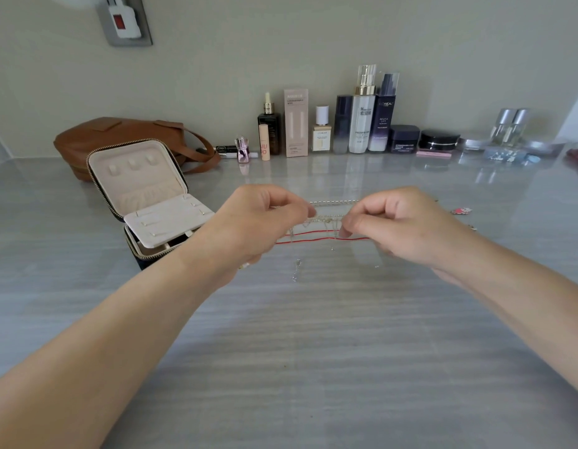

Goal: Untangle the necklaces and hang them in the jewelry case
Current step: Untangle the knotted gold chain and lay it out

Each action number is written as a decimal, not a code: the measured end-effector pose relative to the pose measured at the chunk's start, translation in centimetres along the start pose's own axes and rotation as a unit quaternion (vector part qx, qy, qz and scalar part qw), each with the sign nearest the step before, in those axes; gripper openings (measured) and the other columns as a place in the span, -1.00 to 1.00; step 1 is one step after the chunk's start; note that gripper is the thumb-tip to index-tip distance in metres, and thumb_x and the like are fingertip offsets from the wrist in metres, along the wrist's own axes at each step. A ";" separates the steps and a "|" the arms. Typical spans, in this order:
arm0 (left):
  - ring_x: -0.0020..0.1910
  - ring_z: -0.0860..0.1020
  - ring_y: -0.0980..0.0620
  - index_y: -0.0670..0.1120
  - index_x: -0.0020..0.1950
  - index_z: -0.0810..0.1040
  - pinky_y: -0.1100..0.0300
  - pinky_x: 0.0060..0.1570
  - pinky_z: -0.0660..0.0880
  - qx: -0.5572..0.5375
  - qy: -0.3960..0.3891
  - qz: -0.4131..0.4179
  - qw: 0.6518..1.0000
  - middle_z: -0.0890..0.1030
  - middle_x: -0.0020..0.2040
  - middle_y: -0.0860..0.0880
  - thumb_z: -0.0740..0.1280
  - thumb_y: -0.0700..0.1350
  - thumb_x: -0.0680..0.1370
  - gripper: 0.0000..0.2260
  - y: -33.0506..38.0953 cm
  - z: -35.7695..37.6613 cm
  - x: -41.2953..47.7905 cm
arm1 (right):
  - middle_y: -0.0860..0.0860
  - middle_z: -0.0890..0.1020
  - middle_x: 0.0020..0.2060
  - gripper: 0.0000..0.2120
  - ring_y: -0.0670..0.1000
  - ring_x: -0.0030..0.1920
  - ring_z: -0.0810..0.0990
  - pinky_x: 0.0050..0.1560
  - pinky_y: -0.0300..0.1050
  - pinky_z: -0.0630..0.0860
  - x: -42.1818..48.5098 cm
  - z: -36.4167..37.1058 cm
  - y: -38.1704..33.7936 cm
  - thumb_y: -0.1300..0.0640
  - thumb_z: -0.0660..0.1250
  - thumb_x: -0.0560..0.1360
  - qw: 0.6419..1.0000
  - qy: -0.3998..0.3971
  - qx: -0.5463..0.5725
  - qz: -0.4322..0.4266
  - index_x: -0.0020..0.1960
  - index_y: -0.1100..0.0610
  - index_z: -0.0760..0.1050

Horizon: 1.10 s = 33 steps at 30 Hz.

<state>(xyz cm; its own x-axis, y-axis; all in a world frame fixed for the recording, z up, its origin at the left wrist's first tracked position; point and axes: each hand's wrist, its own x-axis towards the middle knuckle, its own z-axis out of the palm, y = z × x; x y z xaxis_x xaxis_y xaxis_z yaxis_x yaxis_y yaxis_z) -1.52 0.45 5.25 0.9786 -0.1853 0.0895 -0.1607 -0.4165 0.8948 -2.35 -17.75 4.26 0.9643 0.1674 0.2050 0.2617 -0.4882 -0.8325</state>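
Note:
Between my two hands a bundle of tangled necklaces (326, 218) is stretched above the grey table: thin silver chains, a broader silver chain (334, 202) and a doubled red cord (313, 237). My left hand (261, 218) pinches the left end, my right hand (401, 222) pinches the right end. A loose silver chain end (296, 268) dangles below the bundle. The jewelry case (151, 202) stands open at the left, its beige lid upright with three hooks (132, 165) in a row; its flap lies over the tray.
A brown leather bag (119, 137) lies behind the case. Several cosmetic bottles and jars (359, 124) line the back wall. A small red-and-white charm (461, 210) lies right of my right hand. The table (313, 351) stretches toward me.

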 end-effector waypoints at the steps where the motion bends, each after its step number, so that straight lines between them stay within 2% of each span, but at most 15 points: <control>1: -0.59 0.12 0.07 0.03 -0.17 0.64 0.33 -0.55 0.08 0.010 -0.003 0.006 1.000 0.25 -0.64 0.12 0.33 -0.08 0.49 -0.89 0.0 0.1 -0.1 | 0.07 0.34 -0.56 -0.80 -0.06 -0.52 0.20 -0.45 -0.23 0.14 -0.1 0.0 0.0 0.12 0.35 0.44 1.000 -0.002 -0.003 0.001 -0.34 0.06 0.64; 3: -0.61 0.12 0.08 0.05 -0.22 0.65 0.35 -0.57 0.07 0.015 -0.019 0.015 1.000 0.26 -0.65 0.12 0.41 -0.04 0.43 -0.95 0.0 0.2 -0.3 | 0.17 0.44 -0.50 -0.84 -0.06 -0.48 0.26 -0.41 -0.23 0.18 0.0 0.0 0.0 0.11 0.36 0.43 1.000 -0.002 -0.005 0.002 -0.30 0.06 0.65; 6: -0.62 0.11 0.08 0.05 -0.29 0.66 0.35 -0.57 0.06 0.004 -0.031 0.023 0.999 0.26 -0.65 0.10 0.46 -0.05 0.38 -0.95 0.0 0.3 -0.3 | -0.10 0.38 -0.63 -0.87 -0.14 -0.60 0.21 -0.54 -0.34 0.16 0.0 0.0 -0.1 0.10 0.36 0.43 1.000 0.004 -0.002 0.008 -0.26 0.06 0.64; 7: -0.63 0.11 0.09 0.05 -0.29 0.65 0.35 -0.58 0.06 0.004 -0.029 0.023 0.999 0.25 -0.65 0.10 0.46 -0.06 0.39 -0.94 0.0 0.3 -0.3 | -0.11 0.34 -0.67 -0.89 -0.13 -0.62 0.20 -0.57 -0.37 0.14 0.0 0.0 0.0 0.09 0.37 0.42 1.000 0.002 -0.003 0.010 -0.25 0.06 0.63; 10: -0.63 0.10 0.09 0.04 -0.32 0.64 0.36 -0.58 0.05 0.000 -0.025 0.025 0.999 0.24 -0.66 0.09 0.45 -0.10 0.41 -0.89 -0.1 0.4 -0.3 | -0.06 0.25 -0.63 -0.96 -0.10 -0.59 0.14 -0.57 -0.37 0.12 -0.1 0.0 -0.1 0.07 0.41 0.38 1.000 -0.015 0.009 0.004 -0.23 0.02 0.62; 15: -0.66 0.12 0.12 0.01 -0.31 0.63 0.38 -0.60 0.07 0.011 -0.030 0.024 0.999 0.24 -0.67 0.12 0.45 -0.09 0.41 -0.90 -0.1 0.4 -0.3 | -0.03 0.27 -0.60 -0.95 -0.13 -0.59 0.14 -0.55 -0.37 0.11 -0.2 0.2 0.0 0.09 0.41 0.40 0.998 -0.028 0.032 -0.044 -0.20 0.03 0.64; 18: -0.69 0.16 0.14 -0.04 -0.25 0.64 0.41 -0.63 0.09 0.027 -0.032 0.020 0.999 0.23 -0.70 0.12 0.44 -0.10 0.43 -0.94 0.0 0.5 -0.3 | -0.01 0.31 -0.59 -0.94 -0.12 -0.54 0.23 -0.48 -0.35 0.19 -0.3 0.6 0.3 0.15 0.44 0.39 0.991 -0.002 -0.042 -0.127 -0.23 0.00 0.63; 21: -0.69 0.15 0.13 -0.07 -0.26 0.64 0.44 -0.64 0.08 0.040 -0.025 0.017 0.999 0.25 -0.66 0.10 0.44 -0.11 0.42 -0.92 -0.2 0.6 -0.3 | -0.09 0.37 -0.55 -0.95 -0.13 -0.49 0.34 -0.43 -0.38 0.26 -0.4 0.8 0.3 0.13 0.44 0.37 0.981 0.026 -0.115 -0.152 -0.26 0.01 0.62; 26: -0.68 0.16 0.15 -0.08 -0.25 0.65 0.43 -0.65 0.08 0.038 -0.027 0.013 0.999 0.31 -0.54 0.02 0.43 -0.14 0.43 -0.93 -0.2 0.8 -0.4 | -0.11 0.49 -0.47 -0.86 -0.13 -0.46 0.41 -0.40 -0.37 0.33 -0.4 0.7 0.2 0.19 0.44 0.35 0.982 0.019 -0.123 -0.139 -0.31 -0.01 0.55; 30: -0.66 0.12 0.14 -0.02 -0.31 0.64 0.40 -0.63 0.07 0.034 -0.015 0.001 0.999 0.24 -0.65 0.11 0.40 -0.14 0.44 -0.88 -0.2 0.5 -0.2 | -0.19 0.52 -0.49 -0.80 -0.14 -0.51 0.41 -0.43 -0.43 0.29 -0.3 0.4 0.3 0.23 0.42 0.34 0.985 0.018 -0.118 -0.122 -0.35 -0.03 0.51; 33: -0.64 0.13 0.13 0.00 -0.33 0.64 0.37 -0.61 0.07 0.029 -0.012 -0.002 0.999 0.22 -0.67 0.12 0.40 -0.12 0.44 -0.86 -0.2 0.3 -0.2 | -0.17 0.56 -0.42 -0.77 -0.14 -0.47 0.44 -0.39 -0.41 0.33 -0.2 0.4 0.4 0.20 0.43 0.35 0.982 0.014 -0.146 -0.116 -0.36 -0.10 0.50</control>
<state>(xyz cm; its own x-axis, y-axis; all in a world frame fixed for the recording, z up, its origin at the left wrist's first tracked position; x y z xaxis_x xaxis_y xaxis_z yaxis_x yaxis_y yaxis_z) -1.69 0.32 4.93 0.9760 -0.2048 0.0741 -0.1643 -0.4690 0.8678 -2.49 -17.66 3.70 0.8773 0.2816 0.3887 0.4704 -0.6659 -0.5791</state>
